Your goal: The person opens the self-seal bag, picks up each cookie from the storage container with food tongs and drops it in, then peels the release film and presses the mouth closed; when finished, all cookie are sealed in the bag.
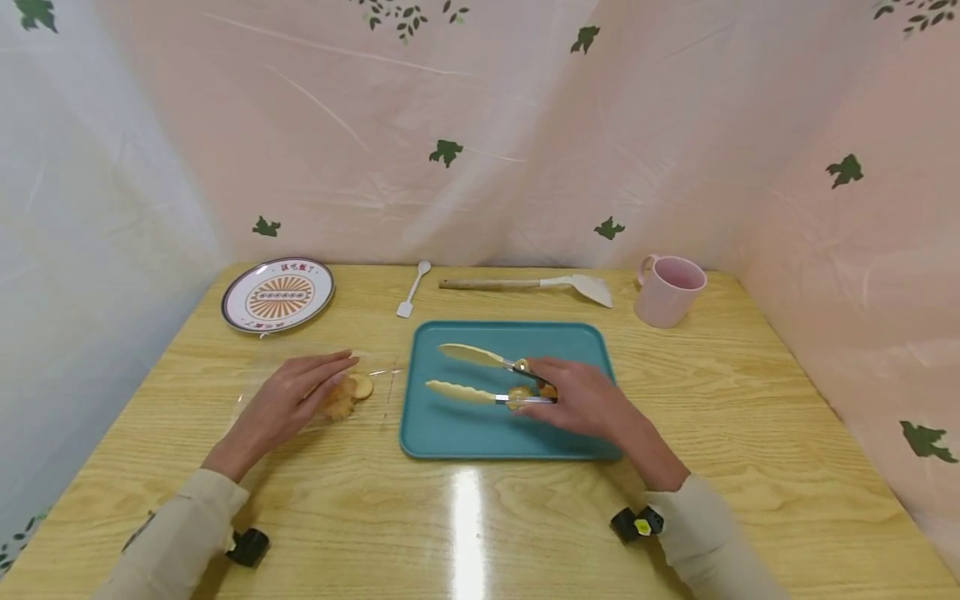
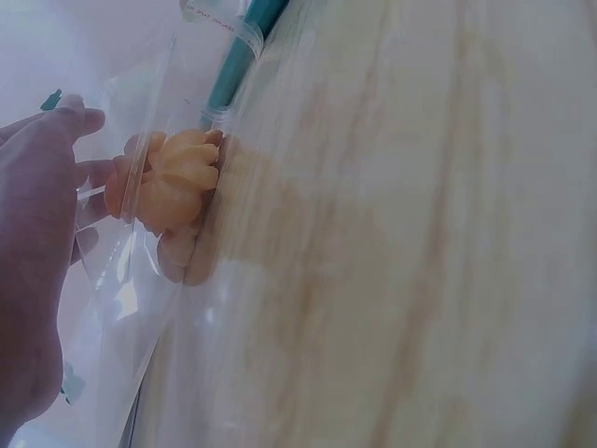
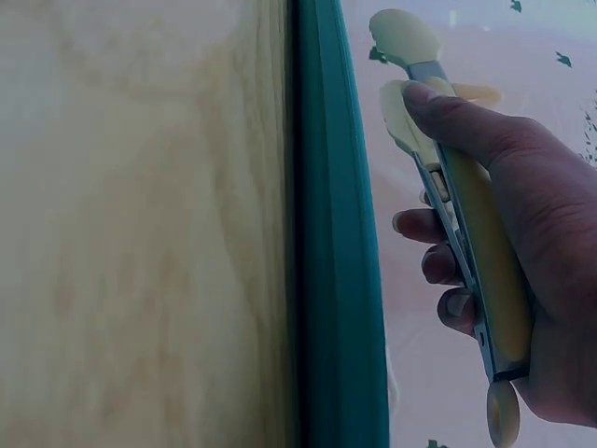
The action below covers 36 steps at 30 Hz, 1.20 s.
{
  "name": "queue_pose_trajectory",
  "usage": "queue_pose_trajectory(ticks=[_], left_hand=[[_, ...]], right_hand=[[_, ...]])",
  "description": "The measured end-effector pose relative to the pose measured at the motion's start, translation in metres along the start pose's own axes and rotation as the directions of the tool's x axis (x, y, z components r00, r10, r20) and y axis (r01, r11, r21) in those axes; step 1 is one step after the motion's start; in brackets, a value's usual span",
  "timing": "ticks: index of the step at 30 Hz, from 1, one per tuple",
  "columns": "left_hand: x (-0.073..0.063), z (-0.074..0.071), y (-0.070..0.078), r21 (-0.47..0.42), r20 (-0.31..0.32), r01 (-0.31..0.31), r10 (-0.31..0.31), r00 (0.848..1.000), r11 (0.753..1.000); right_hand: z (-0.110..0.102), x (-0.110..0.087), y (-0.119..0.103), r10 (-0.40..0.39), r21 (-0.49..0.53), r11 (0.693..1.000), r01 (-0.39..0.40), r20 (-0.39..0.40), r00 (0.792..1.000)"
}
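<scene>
Over the tray, my right hand [image 1: 581,396] grips a pair of tongs [image 1: 468,392] with cream tips, which stand apart and point left. The right wrist view shows the thumb along one arm of the tongs [image 3: 485,252] and fingers round the other. Several small yellow-brown pieces [image 1: 517,397] show on the teal tray [image 1: 442,442], partly behind the tongs and hand. To the left, my left hand [image 1: 288,392] lies with fingers extended on a clear plastic bag [image 1: 378,408]. Beside its fingertips are a round biscuit [image 1: 362,386] and an orange, flower-shaped piece [image 2: 177,182] in the bag.
At the back left lies a patterned plate [image 1: 243,292]. A small white spoon-like tool [image 1: 412,292] and a spatula [image 1: 495,284] with a wooden handle lie behind the tray. A pink mug [image 1: 663,300] stands at the back right. Cloth [image 1: 480,208] hangs behind the wooden table [image 1: 360,525].
</scene>
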<state>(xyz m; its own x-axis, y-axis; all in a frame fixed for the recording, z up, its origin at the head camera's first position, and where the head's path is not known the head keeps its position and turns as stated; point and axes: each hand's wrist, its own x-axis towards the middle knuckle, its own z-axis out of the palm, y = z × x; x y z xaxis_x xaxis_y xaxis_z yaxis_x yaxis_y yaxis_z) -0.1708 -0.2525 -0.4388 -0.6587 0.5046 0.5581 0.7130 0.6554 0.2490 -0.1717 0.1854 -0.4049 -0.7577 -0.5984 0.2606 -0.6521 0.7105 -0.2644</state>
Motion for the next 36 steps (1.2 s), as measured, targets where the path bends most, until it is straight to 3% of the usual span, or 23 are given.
queue_pose_trajectory(ticks=[4, 16, 26, 36], left_hand=[[0.0, 0.0, 0.0, 0.0, -0.004, -0.005, 0.005, 1.0, 1.0], [-0.001, 0.0, -0.001, 0.003, -0.014, -0.015, 0.015, 1.0, 1.0], [-0.001, -0.002, 0.0, 0.008, 0.014, 0.012, -0.012, 1.0, 1.0], [-0.001, -0.003, 0.002, 0.006, 0.016, 0.021, -0.021, 1.0, 1.0]], right_hand=[[-0.007, -0.011, 0.008, 0.024, -0.037, 0.999, -0.024, -0.001, 1.0], [-0.019, -0.042, 0.028, -0.005, -0.095, 0.995, 0.001, -0.044, 0.999], [-0.033, -0.069, 0.032, 0.07, -0.117, 0.991, -0.067, 0.023, 0.997], [-0.044, -0.079, 0.031, 0.054, -0.151, 0.987, -0.048, 0.039, 0.998]])
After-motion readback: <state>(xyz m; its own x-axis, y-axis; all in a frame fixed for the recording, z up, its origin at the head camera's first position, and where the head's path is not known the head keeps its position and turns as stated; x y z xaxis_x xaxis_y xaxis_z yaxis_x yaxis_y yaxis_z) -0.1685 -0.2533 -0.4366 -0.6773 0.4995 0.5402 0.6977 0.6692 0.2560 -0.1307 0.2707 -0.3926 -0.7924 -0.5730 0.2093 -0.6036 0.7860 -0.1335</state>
